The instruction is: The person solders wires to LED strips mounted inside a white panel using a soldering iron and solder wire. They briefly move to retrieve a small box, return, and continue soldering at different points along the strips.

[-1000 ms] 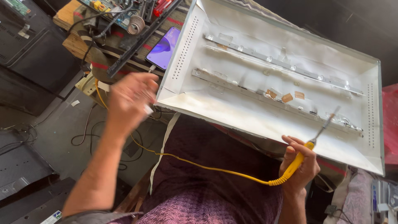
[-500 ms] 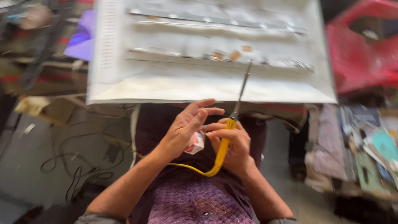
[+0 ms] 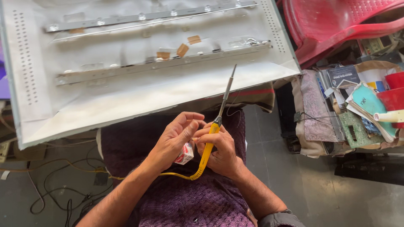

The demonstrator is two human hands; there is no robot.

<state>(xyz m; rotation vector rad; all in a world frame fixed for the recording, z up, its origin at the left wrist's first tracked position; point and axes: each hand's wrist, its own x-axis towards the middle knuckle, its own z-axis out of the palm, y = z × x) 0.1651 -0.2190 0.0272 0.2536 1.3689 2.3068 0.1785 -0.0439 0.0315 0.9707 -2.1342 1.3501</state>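
My right hand [image 3: 222,152] grips a soldering iron [image 3: 215,130] by its yellow handle, the thin metal tip pointing up toward the white panel. My left hand [image 3: 176,138] holds a small red and white box [image 3: 184,154] low in the palm, its fingertips touching the right hand near the iron's handle. A thin wire loops between the fingers and the iron's shaft. The white metal backlight panel [image 3: 139,96] leans just above both hands, with two light strips [image 3: 160,64] and small brown tape pieces [image 3: 182,49] on it.
A red plastic chair [image 3: 336,25] stands at the upper right. A heap of papers, a green circuit board [image 3: 352,128] and red cups [image 3: 393,90] lies at the right. Cables trail over the grey floor [image 3: 54,193] at the left. My lap wears purple cloth [image 3: 185,201].
The view swung so the panel is now straight ahead. My left hand came off the panel's left edge and joined the right hand at the iron, now holding the small box.
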